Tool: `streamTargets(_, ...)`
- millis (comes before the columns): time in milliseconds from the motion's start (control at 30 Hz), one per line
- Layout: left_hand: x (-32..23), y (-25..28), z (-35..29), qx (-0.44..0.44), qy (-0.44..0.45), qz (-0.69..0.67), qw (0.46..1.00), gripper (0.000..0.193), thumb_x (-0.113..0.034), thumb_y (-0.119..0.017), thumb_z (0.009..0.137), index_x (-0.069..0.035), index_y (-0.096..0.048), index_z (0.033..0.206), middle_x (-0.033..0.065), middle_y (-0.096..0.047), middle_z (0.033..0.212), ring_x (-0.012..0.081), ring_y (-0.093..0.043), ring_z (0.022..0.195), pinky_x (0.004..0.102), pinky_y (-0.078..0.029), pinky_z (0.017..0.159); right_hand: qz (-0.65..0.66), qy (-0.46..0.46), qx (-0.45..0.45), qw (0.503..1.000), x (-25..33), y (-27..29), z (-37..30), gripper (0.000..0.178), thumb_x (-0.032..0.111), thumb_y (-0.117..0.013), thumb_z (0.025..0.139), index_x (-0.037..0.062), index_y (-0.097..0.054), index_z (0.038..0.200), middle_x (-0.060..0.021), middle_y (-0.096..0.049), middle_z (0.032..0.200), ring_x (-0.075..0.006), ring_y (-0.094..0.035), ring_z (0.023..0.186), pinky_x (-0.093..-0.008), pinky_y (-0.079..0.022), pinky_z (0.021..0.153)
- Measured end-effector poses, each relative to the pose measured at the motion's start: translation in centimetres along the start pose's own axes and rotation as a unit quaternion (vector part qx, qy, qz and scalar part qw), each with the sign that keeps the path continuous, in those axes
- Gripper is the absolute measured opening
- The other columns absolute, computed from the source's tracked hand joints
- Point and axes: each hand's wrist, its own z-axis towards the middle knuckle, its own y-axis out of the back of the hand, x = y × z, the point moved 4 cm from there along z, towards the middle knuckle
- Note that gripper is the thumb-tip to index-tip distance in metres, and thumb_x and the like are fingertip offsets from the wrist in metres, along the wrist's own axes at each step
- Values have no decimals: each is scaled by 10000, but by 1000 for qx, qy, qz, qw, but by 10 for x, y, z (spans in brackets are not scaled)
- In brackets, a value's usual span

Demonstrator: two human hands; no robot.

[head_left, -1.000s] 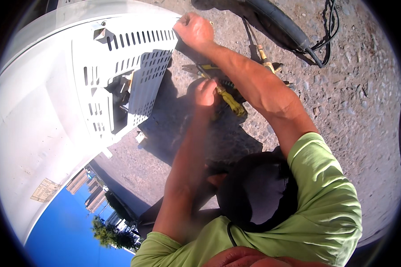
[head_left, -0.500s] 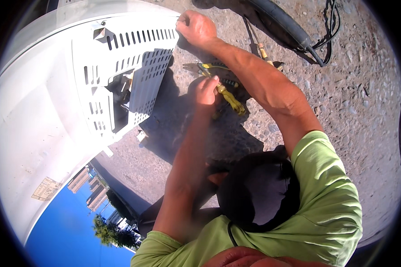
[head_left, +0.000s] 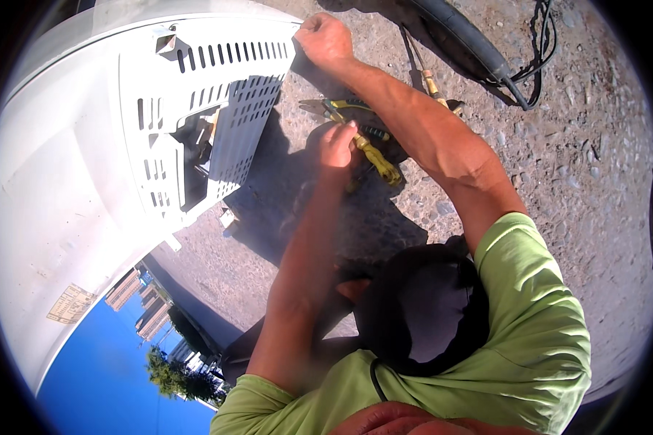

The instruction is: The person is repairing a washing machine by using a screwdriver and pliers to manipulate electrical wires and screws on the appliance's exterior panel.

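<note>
A white slotted metal panel [head_left: 257, 109] forms the end of a large white appliance housing [head_left: 65, 203]. My right hand [head_left: 326, 42] is closed at the panel's upper right corner, its fingers curled on the edge. Lower down, my left hand [head_left: 337, 147] is closed on a screwdriver with a yellow handle [head_left: 379, 164], which points down to the right. Right behind it, pliers with yellow and black handles [head_left: 352, 104] lie on the ground, jaws open. Through a rectangular opening in the panel [head_left: 196, 159] some inner parts show, too dark to name.
A second screwdriver [head_left: 432, 85] lies on the rough ground past my right forearm. Beyond it are a dark padded tube [head_left: 464, 36] and a loop of black cable [head_left: 540, 58]. A small metal bracket [head_left: 165, 40] juts from the housing. My dark-clad knee [head_left: 421, 312] is close below.
The white housing has tilted slightly, its slotted corner shifting a little up and to the right. My right hand has moved with it. The left hand and screwdriver have barely moved.
</note>
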Motion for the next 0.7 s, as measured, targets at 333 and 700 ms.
streamTargets(333,-7,-11,2,-43,156,-228,960,195,-204,-564,980,-87,-596,828,-42,-556,730,42,-488,622,219,-363,566,223,-138,25,965,-26,-16,12,160,139,-682,780,-8,-658,840,-72,-684,743,-157,-622,649,-303,-499,615)
streamTargets(700,-22,-13,1,-79,148,-156,973,252,-276,-613,927,-80,-616,768,-24,-535,648,75,-431,549,243,-304,513,186,-129,45,973,-25,-8,10,218,119,-698,808,-21,-669,973,-110,-706,835,-167,-653,702,-293,-522,640)
